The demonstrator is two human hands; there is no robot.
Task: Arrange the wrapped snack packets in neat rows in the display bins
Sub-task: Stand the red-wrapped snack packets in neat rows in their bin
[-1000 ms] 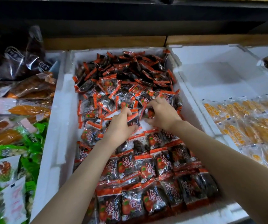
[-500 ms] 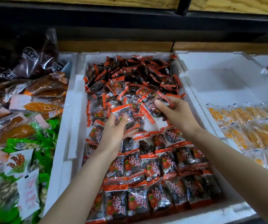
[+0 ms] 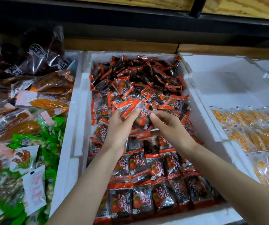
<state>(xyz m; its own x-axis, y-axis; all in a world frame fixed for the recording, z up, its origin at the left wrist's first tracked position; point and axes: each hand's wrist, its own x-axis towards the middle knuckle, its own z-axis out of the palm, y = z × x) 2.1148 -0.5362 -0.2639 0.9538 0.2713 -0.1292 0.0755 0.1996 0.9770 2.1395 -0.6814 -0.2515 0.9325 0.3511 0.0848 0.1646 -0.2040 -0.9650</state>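
Above the middle of the bin (image 3: 75, 127), the left hand (image 3: 120, 129) grips a bunch of packets (image 3: 127, 106) while the right hand (image 3: 169, 127) pinches one of them, so slick wrappers could slip and scatter onto the neat rows (image 3: 146, 172) at the bin's near end.

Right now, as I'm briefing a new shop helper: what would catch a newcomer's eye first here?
In the white middle bin, a loose heap of red-and-black snack packets fills the far end and neat rows the near end. Above them the left hand and right hand hold a bunch of packets between them. Orange packets lie in the right bin.
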